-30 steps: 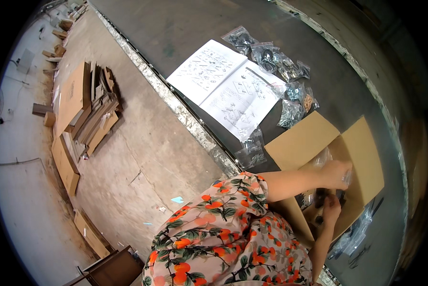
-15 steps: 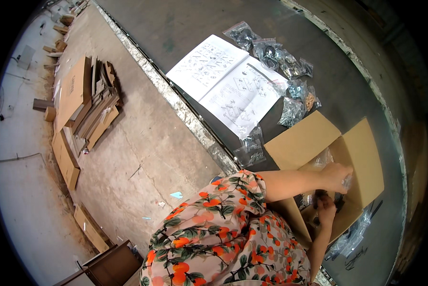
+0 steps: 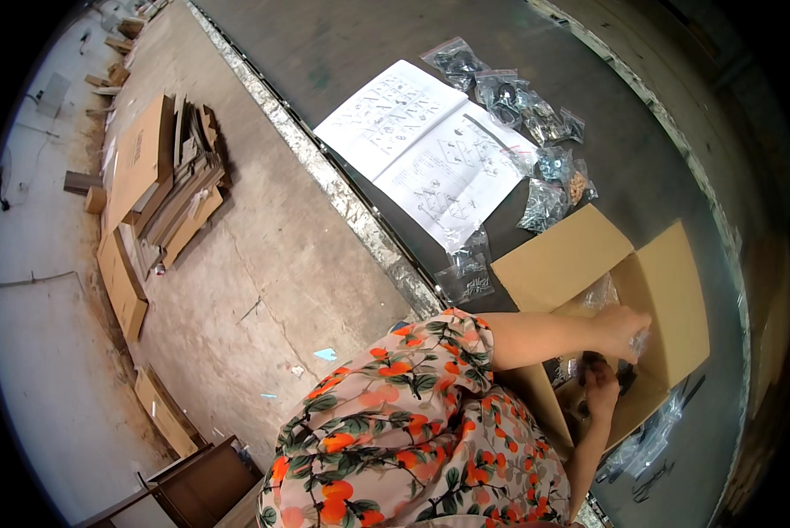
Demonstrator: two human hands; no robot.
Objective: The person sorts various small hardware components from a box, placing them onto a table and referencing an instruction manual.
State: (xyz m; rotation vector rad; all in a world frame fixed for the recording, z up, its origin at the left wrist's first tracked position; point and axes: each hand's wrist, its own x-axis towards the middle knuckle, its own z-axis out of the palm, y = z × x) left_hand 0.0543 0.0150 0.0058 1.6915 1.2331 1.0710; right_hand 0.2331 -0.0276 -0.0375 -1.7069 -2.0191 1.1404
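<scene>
Left hand: your left hand (image 3: 621,333), right of centre in the frame, is clenched on a piece of clear plastic bag (image 3: 641,343) over the open cardboard carton (image 3: 672,308).
Right hand: your right hand (image 3: 601,387), just below it, reaches inside, fingers at a dark part (image 3: 594,358); whether they grip it, you cannot tell from here.
Just changed: over the last second your right hand shifts slightly leftward in the carton, while your left stays put; the work remains inside it.
Unchanged on the desk (image 3: 342,53): the instruction booklet (image 3: 426,145) and zip bags of hardware (image 3: 543,205), upper centre to upper right.
Hidden: your right fingertips and most carton contents sit in shadow or behind your hands.
Hard to make out: the clear plastic packaging (image 3: 646,447), lower right, blurs together.
</scene>
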